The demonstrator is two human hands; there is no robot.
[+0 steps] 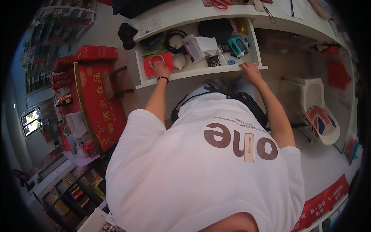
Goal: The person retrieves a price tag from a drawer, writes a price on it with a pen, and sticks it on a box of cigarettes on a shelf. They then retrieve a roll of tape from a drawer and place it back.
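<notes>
A white drawer (208, 69) is pulled out from the counter in front of me. My left hand (162, 69) reaches into its left side, with the fingers at a roll of tape (156, 61) that lies over a red item (168, 59). Whether the fingers grip the roll is hard to tell. Over the drawer's front edge, near its right end, rests my right hand (250, 72). Inside the drawer are another tape roll (180, 61), a coiled black cable (171, 43), a clear plastic container (192, 49) with white paper (206, 45), and a teal and grey object (238, 47).
On the white counter (174, 14) above the drawer lie red-handled scissors (222, 3). A white chair (314, 92) with a patterned cushion stands at the right. Red boxes (97, 53) and a red-covered table (95, 87) are at the left.
</notes>
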